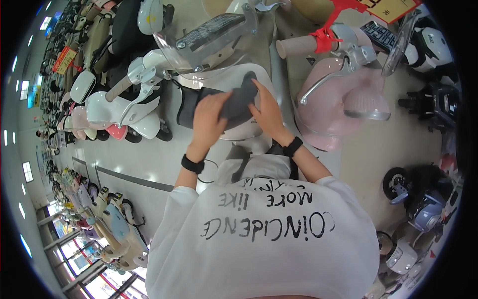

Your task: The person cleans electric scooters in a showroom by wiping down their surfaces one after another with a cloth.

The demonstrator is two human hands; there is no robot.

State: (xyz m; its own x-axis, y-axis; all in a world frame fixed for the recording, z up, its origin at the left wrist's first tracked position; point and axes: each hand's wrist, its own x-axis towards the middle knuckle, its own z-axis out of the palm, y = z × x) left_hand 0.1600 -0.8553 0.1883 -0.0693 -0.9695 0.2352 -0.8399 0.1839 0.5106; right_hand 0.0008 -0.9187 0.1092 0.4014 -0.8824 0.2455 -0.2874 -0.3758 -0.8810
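Note:
A dark grey cloth-like piece (238, 110) lies across the pale front panel (261, 74) of a scooter in front of me, with a darker end (186, 103) at its left. My left hand (210, 118) grips its near left part, the fingertips smeared by motion. At the right end, my right hand (268, 110) has its fingers bent over the edge. How each thumb meets the piece is hard to make out. Above it are the scooter's clear windshield (174, 55) and, to the left, a handlebar grip (118, 88) with a silver brake lever (132, 105).
Close on the right stands a pink scooter (323, 104) with a round headlight (367, 105), a red ribbon (326, 40) and a brake lever (323, 82). White scooters (144, 117) crowd the left. A blue scooter (423, 209) is at the right. Glass windows (74, 259) line the lower left.

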